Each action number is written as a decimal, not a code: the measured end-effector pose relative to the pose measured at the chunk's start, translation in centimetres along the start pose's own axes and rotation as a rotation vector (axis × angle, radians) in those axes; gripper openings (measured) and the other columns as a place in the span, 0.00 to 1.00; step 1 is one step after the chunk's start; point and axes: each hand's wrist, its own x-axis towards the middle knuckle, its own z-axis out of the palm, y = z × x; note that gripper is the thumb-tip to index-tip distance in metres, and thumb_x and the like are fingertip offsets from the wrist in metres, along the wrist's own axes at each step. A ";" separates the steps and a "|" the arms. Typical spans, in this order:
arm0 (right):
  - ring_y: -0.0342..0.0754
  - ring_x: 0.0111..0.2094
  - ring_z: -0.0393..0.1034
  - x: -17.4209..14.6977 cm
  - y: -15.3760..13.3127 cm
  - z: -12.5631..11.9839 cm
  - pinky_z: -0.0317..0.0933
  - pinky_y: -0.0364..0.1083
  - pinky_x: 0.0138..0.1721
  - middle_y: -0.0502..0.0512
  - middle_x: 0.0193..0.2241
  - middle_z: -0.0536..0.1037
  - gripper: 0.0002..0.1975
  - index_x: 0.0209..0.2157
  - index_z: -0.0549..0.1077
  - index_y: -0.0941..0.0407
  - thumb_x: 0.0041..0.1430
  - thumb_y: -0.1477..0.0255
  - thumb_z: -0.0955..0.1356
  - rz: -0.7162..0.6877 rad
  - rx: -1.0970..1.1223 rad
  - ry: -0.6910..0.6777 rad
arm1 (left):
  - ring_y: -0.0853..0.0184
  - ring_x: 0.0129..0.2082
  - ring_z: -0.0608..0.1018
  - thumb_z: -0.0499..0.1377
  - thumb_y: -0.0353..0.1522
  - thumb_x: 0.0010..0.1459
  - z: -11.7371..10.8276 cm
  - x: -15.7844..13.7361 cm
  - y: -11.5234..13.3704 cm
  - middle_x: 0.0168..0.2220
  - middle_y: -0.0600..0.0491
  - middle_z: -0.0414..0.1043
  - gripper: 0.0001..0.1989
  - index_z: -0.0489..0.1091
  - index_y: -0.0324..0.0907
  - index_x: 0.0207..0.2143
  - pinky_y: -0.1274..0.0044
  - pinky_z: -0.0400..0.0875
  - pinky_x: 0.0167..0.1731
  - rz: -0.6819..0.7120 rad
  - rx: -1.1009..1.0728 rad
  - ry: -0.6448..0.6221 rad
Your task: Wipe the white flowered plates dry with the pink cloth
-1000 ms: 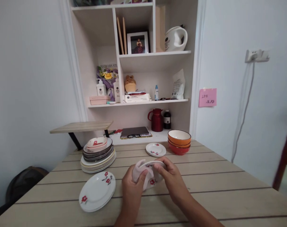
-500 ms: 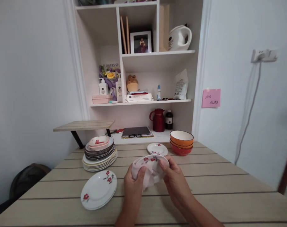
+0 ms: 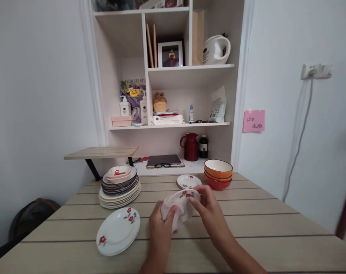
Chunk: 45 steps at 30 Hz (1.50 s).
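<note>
A small white plate with red flowers (image 3: 192, 193) is held up over the table, tilted, between my two hands. My left hand (image 3: 161, 220) grips its left side through a pale pink cloth (image 3: 177, 213), which covers much of the plate's face. The fingers of my right hand (image 3: 208, 205) pinch the right rim, thumb in front. Just behind it lie small matching plates (image 3: 188, 180). To the left of my left hand are larger flowered plates (image 3: 118, 232), one on another.
At the back left stands a tall stack of plates (image 3: 120, 194) topped by small square dishes (image 3: 118, 171). Orange and red bowls (image 3: 218, 175) are nested at the back right. Behind are a laptop (image 3: 164, 160), a red jug (image 3: 191, 147) and a low wooden riser (image 3: 101, 152).
The cloth has spread over more of the plate's face. My right hand has shifted its fingers along the right rim, and the plate has turned and tilted slightly.
</note>
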 end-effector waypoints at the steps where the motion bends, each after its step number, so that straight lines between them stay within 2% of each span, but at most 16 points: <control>1: 0.52 0.39 0.72 0.1 -0.4 -0.2 0.66 0.50 0.40 0.55 0.41 0.76 0.14 0.43 0.69 0.52 0.55 0.65 0.70 -0.092 -0.093 -0.003 | 0.61 0.30 0.77 0.61 0.39 0.53 0.0 0.0 -0.1 0.28 0.50 0.77 0.11 0.75 0.40 0.30 0.73 0.71 0.34 0.073 0.040 -0.004; 3: 0.53 0.42 0.71 0.1 -1.1 -0.6 0.64 0.51 0.44 0.56 0.43 0.76 0.14 0.46 0.70 0.51 0.57 0.68 0.68 -0.240 -0.275 -0.048 | 0.60 0.31 0.77 0.61 0.38 0.53 -0.1 0.0 -0.3 0.29 0.50 0.76 0.09 0.75 0.41 0.31 0.72 0.72 0.35 0.180 0.096 -0.019; 5: 0.53 0.42 0.71 0.1 -1.7 -0.8 0.63 0.51 0.44 0.55 0.40 0.78 0.10 0.42 0.73 0.50 0.57 0.70 0.68 -0.340 -0.418 -0.122 | 0.60 0.32 0.77 0.61 0.38 0.54 -0.1 -0.1 -0.4 0.30 0.50 0.76 0.09 0.76 0.42 0.33 0.71 0.72 0.36 0.231 0.125 -0.032; 9: 0.52 0.38 0.71 0.1 -2.1 -1.0 0.63 0.48 0.39 0.54 0.34 0.78 0.04 0.34 0.75 0.51 0.59 0.72 0.67 -0.387 -0.471 -0.225 | 0.60 0.33 0.77 0.61 0.38 0.54 -0.2 -0.2 -0.3 0.30 0.50 0.76 0.09 0.76 0.42 0.33 0.71 0.72 0.36 0.257 0.135 -0.044; 13: 0.49 0.34 0.69 0.0 -1.9 -0.8 0.61 0.46 0.36 0.53 0.31 0.76 0.06 0.32 0.75 0.52 0.61 0.70 0.66 -0.316 -0.357 -0.236 | 0.62 0.31 0.78 0.61 0.39 0.54 -0.3 -0.1 -0.1 0.29 0.50 0.77 0.11 0.76 0.41 0.32 0.74 0.72 0.34 0.171 0.054 -0.085; 17: 0.48 0.32 0.66 -0.2 -1.2 -0.2 0.59 0.44 0.33 0.51 0.28 0.73 0.06 0.29 0.73 0.54 0.59 0.68 0.67 -0.154 -0.192 -0.180 | 0.62 0.30 0.79 0.62 0.42 0.51 -0.4 0.1 0.0 0.29 0.50 0.79 0.15 0.77 0.40 0.35 0.75 0.73 0.32 0.004 -0.031 -0.111; 24: 0.46 0.28 0.60 -0.7 -0.6 0.5 0.55 0.42 0.29 0.47 0.24 0.68 0.07 0.28 0.72 0.54 0.54 0.65 0.69 0.086 0.040 -0.079 | 0.62 0.29 0.78 0.64 0.45 0.47 -0.5 0.5 0.9 0.30 0.50 0.80 0.22 0.77 0.38 0.40 0.77 0.73 0.30 -0.118 -0.149 -0.063; 28: 0.45 0.28 0.58 -0.9 -0.5 0.6 0.54 0.42 0.29 0.47 0.23 0.67 0.09 0.28 0.72 0.54 0.53 0.64 0.70 0.110 0.111 -0.022 | 0.61 0.31 0.79 0.64 0.46 0.46 -0.3 0.6 0.6 0.33 0.48 0.80 0.23 0.76 0.37 0.37 0.76 0.73 0.32 -0.166 -0.216 -0.045; 35: 0.44 0.28 0.57 -1.0 -0.3 1.0 0.54 0.42 0.29 0.47 0.24 0.67 0.11 0.29 0.71 0.54 0.54 0.61 0.70 0.160 0.263 0.052 | 0.62 0.28 0.78 0.64 0.50 0.45 0.3 0.6 -0.5 0.28 0.49 0.79 0.25 0.76 0.36 0.33 0.77 0.71 0.27 -0.288 -0.310 -0.043; 40: 0.43 0.27 0.57 -1.1 -0.1 1.2 0.54 0.41 0.28 0.46 0.25 0.67 0.12 0.30 0.70 0.53 0.53 0.61 0.72 0.227 0.386 0.056 | 0.63 0.26 0.77 0.63 0.52 0.44 0.3 0.5 0.1 0.27 0.48 0.77 0.27 0.75 0.35 0.32 0.78 0.70 0.25 -0.346 -0.312 -0.056; 45: 0.43 0.26 0.58 -1.0 0.4 1.3 0.56 0.41 0.27 0.46 0.26 0.67 0.12 0.33 0.69 0.53 0.54 0.60 0.70 0.273 0.430 0.062 | 0.62 0.27 0.76 0.63 0.51 0.46 0.3 0.5 -0.7 0.27 0.47 0.77 0.27 0.74 0.34 0.32 0.77 0.69 0.26 -0.348 -0.252 -0.049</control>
